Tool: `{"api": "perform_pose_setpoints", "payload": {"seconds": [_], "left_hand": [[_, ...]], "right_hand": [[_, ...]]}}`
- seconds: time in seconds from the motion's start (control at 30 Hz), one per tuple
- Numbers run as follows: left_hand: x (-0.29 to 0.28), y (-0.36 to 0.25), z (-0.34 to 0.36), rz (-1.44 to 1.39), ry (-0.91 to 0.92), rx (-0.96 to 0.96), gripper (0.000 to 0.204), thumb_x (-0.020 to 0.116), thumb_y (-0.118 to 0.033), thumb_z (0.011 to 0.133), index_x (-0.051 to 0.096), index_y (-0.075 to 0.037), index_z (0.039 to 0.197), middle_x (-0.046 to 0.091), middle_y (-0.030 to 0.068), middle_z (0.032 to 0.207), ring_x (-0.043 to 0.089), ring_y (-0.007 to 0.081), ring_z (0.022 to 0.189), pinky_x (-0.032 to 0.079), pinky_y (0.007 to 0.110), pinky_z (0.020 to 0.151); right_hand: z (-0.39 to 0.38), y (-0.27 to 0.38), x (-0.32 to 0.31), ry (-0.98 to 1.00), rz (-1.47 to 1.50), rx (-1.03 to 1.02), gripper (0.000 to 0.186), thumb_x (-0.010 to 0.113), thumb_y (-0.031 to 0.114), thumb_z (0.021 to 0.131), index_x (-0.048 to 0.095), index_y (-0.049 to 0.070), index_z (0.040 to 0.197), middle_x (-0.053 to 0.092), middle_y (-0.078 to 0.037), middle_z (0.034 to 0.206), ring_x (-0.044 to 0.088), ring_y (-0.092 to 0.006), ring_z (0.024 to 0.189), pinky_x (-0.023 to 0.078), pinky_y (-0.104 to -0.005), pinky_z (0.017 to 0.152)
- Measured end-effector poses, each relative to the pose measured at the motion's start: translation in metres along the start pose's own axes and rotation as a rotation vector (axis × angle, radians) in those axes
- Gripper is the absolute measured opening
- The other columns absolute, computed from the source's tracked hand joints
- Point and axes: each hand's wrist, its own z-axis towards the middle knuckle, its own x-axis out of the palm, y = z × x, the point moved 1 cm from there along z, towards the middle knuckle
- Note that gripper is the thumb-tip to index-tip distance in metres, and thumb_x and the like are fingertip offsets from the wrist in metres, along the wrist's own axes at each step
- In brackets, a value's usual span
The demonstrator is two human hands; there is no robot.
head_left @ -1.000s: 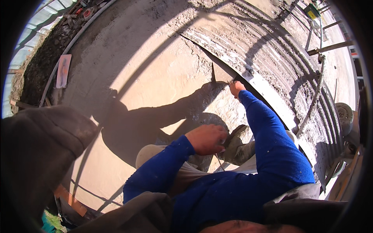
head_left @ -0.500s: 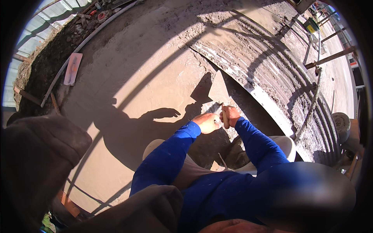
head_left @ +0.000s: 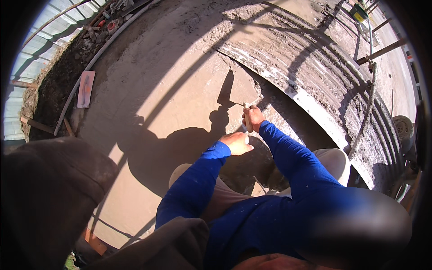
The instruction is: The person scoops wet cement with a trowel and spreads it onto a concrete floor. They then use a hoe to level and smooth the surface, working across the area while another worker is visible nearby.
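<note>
My right hand (head_left: pixel 255 118) is closed round the pale handle of a pointing trowel (head_left: pixel 248 122). Its blade is low over the wet grey mortar and hard to tell from it in the glare; a dark pointed shadow falls beside it. Just below and left of that handle, my left hand (head_left: pixel 235 144) is closed, with a small pale bit showing at the thumb. What it holds, if anything, I cannot make out. Both blue-sleeved arms reach forward over my knees. Near my lap stands a small pointed tan piece (head_left: pixel 258 188), partly hidden.
A long straight-edged board (head_left: pixel 315 114) runs diagonally on the right, beside ridged mortar (head_left: pixel 333 76). A pinkish rectangular float (head_left: pixel 86 89) lies at the left, near a grey pipe (head_left: pixel 96 56) and a dirt bank. A dark bucket (head_left: pixel 358 13) stands far right. Dark fabric fills the lower left.
My right hand has moved left and slightly up with the trowel, its blade lowering toward the mortar. The left hand now sits lower than the right. The view has shifted slightly.
</note>
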Motion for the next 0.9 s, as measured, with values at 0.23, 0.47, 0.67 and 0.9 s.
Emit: {"api": "perform_pose_setpoints", "payload": {"seconds": [0.23,0.47,0.67,0.9], "left_hand": [[0.017,0.023,0.01,0.073,0.007,0.137,0.056,0.066,-0.054,0.097,0.069,0.001,0.111,0.073,0.0238,0.117,0.07,0.0402,0.112,0.054,0.052,0.092],[0.006,0.003,-0.009,0.011,0.081,0.029,0.058,0.066,-0.052,0.097,0.069,0.0,0.123,0.069,0.0235,0.131,0.065,0.0401,0.124,0.051,0.048,0.105],[0.018,0.011,-0.005,-0.024,0.049,0.098,0.053,0.066,-0.05,0.098,0.069,-0.004,0.124,0.068,0.022,0.13,0.064,0.0391,0.126,0.048,0.047,0.11],[0.003,-0.008,0.004,0.026,0.168,0.067,0.054,0.064,-0.052,0.098,0.068,-0.003,0.122,0.068,0.0207,0.123,0.065,0.0386,0.121,0.051,0.049,0.103]], "right_hand": [[0.029,0.029,0.031,0.151,-0.061,-0.041,0.025,0.064,0.019,0.095,0.063,0.0,0.11,0.064,-0.01,0.082,0.062,-0.0228,0.06,0.052,-0.0387,0.053],[0.075,0.058,0.071,0.226,0.02,-0.008,0.026,0.072,0.023,0.098,0.063,0.002,0.112,0.065,-0.01,0.083,0.064,-0.0214,0.063,0.054,-0.0382,0.054],[0.105,0.071,0.071,0.134,0.129,0.088,0.028,0.073,0.024,0.099,0.067,0.001,0.114,0.068,-0.013,0.089,0.065,-0.0229,0.066,0.055,-0.0387,0.055],[0.078,0.028,0.008,0.1,0.192,0.054,0.022,0.068,0.023,0.102,0.065,0.003,0.111,0.067,-0.01,0.086,0.063,-0.0201,0.063,0.053,-0.0381,0.052]]}}
